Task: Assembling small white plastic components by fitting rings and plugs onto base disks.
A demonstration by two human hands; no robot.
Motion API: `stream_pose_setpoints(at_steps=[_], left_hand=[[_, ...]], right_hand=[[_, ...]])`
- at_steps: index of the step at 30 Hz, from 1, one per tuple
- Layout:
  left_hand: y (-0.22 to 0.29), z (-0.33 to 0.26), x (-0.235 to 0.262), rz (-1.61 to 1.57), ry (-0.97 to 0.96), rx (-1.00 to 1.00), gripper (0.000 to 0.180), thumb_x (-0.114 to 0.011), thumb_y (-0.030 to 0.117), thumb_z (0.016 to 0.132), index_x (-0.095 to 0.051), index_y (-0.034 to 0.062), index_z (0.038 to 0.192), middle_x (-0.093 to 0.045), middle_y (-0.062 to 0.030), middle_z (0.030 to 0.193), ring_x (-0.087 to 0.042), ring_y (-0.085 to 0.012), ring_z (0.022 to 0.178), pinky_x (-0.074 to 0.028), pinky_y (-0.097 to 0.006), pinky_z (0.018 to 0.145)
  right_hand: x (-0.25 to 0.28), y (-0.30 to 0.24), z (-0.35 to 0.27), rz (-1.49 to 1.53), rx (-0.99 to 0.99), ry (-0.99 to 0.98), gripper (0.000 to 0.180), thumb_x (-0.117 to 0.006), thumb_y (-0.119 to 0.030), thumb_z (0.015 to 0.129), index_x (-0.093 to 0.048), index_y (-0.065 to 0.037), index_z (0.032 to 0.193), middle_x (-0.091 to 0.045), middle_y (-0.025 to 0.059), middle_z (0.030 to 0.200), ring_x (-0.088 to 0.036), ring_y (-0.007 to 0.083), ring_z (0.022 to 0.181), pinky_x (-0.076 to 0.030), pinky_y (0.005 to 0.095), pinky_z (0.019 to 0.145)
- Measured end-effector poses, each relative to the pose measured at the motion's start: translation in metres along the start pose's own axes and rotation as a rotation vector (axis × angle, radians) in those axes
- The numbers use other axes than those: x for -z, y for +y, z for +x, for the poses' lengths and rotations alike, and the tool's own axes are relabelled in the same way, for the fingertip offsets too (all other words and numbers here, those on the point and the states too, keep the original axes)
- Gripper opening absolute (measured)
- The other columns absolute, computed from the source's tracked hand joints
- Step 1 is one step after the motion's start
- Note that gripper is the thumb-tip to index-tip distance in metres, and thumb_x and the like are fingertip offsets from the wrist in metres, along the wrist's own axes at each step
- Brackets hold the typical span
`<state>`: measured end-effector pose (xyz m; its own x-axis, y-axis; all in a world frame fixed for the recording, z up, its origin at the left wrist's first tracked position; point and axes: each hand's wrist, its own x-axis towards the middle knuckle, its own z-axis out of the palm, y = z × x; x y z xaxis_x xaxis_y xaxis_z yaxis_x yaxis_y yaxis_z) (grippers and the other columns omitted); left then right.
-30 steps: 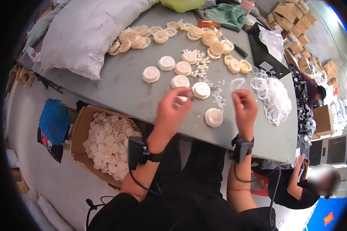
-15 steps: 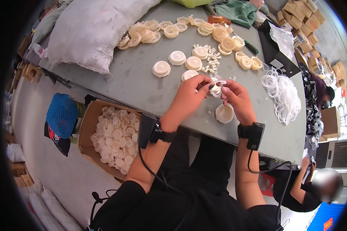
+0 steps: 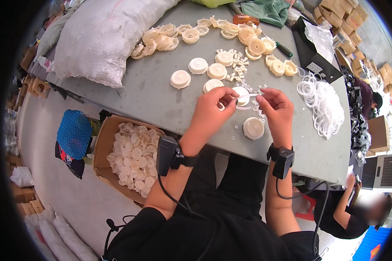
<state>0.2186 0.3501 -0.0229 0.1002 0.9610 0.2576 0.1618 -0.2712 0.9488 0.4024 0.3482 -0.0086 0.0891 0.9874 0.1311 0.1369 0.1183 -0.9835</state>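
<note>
My left hand (image 3: 213, 111) and my right hand (image 3: 275, 108) meet over the grey table (image 3: 161, 100), both pinching a thin white ring (image 3: 246, 101) stretched between their fingertips. Just behind the ring a round cream cap (image 3: 241, 94) lies on the table. Another cream cap (image 3: 253, 128) sits close to my right hand's palm. Small white plugs (image 3: 237, 69) lie scattered beyond my fingers. Each wrist carries a black strapped device.
Several cream caps (image 3: 198, 66) lie further back, with a pile of white rings (image 3: 324, 104) at the right. A big grey sack (image 3: 102, 39) fills the table's left. A cardboard box of caps (image 3: 130, 158) stands on the floor. A seated person (image 3: 357, 209) is at lower right.
My hands came together from apart and now hold the white ring between them. The view has shifted slightly closer to the table.
</note>
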Motion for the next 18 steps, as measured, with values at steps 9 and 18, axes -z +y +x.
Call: stream_pose_setpoints(at_steps=[9, 18], left_hand=[[0.005, 0.0, -0.002, -0.032, -0.003, 0.122, 0.018, -0.069, 0.015, 0.084, -0.068, 0.0012, 0.095, -0.067, -0.0016, 0.084, -0.056, -0.0048, 0.071, -0.044, -0.022, 0.063], [-0.012, 0.024, -0.009, 0.627, -0.032, -0.191, 0.017, -0.065, 0.02, 0.081, -0.066, 0.0041, 0.087, -0.066, -0.0122, 0.081, -0.062, -0.0292, 0.077, -0.048, -0.038, 0.068]], right_hand=[[-0.006, 0.0, -0.008, 0.031, 0.002, 0.029, 0.02, -0.072, -0.008, 0.08, -0.066, 0.002, 0.097, -0.068, 0.0073, 0.085, -0.063, 0.0103, 0.073, -0.05, 0.023, 0.064], [0.014, 0.014, 0.016, -0.2, -0.201, -0.142, 0.019, -0.067, -0.011, 0.081, -0.065, 0.002, 0.095, -0.067, 0.007, 0.08, -0.062, 0.0116, 0.069, -0.05, 0.0254, 0.061]])
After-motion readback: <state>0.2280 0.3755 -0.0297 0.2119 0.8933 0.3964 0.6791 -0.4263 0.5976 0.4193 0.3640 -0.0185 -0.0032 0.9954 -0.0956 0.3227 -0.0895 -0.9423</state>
